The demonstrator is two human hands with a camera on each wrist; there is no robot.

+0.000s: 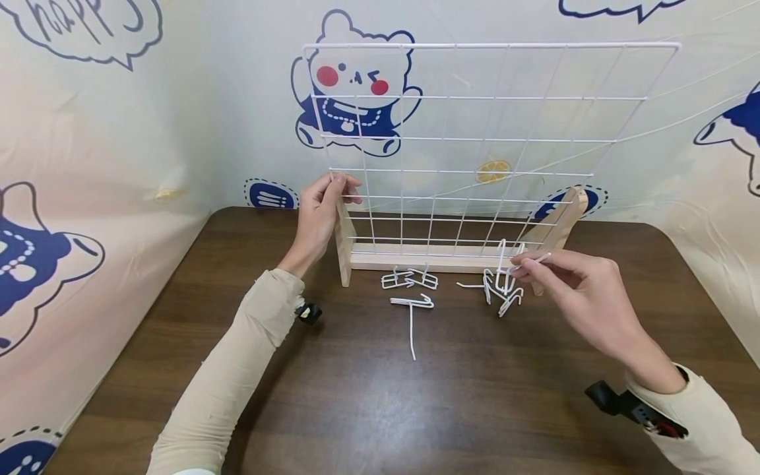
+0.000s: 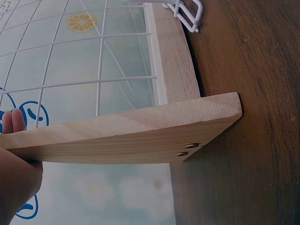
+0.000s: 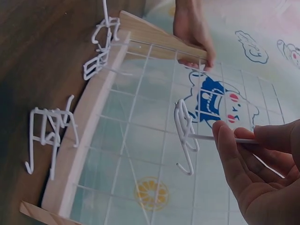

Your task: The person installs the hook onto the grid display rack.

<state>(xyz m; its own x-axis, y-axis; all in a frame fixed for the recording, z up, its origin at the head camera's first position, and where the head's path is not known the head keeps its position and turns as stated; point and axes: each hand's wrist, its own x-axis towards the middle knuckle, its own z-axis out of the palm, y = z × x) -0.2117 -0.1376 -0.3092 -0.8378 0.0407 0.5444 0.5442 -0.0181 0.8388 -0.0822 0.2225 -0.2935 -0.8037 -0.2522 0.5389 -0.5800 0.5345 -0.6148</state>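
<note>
Head view, centre: a white wire grid (image 1: 475, 138) stands upright in a wooden base (image 1: 427, 258) on a dark table (image 1: 380, 396), before a cartoon-printed backdrop (image 1: 89, 165). Left of centre, the left hand (image 1: 320, 211) grips the grid's left edge and the top of the base's left upright, fingers curled round them (the left wrist view shows a fingertip (image 2: 16, 121) past the wooden upright (image 2: 131, 133) at lower left). Right of centre, the right hand (image 1: 584, 290) pinches a white hook (image 1: 515, 265) between thumb and fingers, just in front of the grid's lower right squares; in the right wrist view the hook (image 3: 185, 136) sits mid-frame, its bent end close to the wires, contact not discernible. Loose hooks lie on the table in front of the base: a cluster (image 1: 410, 279) at centre, a long-stemmed one (image 1: 412, 316) just below it, and a pile (image 1: 501, 293) under the right hand.
</note>
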